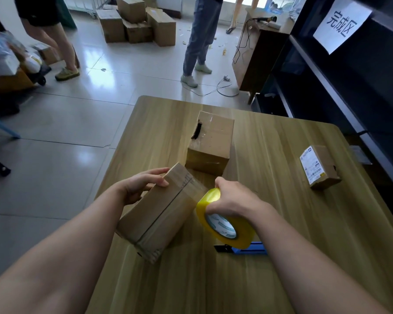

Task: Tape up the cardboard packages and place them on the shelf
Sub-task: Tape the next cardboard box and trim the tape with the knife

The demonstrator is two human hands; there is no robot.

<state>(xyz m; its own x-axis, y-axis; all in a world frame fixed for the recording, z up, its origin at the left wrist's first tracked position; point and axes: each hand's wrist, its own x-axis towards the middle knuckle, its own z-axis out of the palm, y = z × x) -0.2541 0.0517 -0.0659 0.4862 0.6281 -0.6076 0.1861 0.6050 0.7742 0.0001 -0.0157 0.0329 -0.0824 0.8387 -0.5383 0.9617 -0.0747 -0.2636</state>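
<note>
White paper sign with black characters 完成区, hung tilted on the dark shelf far right, white shipping label on small cardboard box at right, print too small to read, blue lettering inside tape roll core, illegible

On table: near box, tape roll just right, second box behind, third box far right.

On the wooden table the left hand grips the far end of an oblong cardboard box. The right hand holds a yellow tape roll against the box's right side, tape stretched onto its top. A blue box cutter lies just behind the roll. A taped box and a small labelled parcel sit farther off, beside the dark shelf.
</note>
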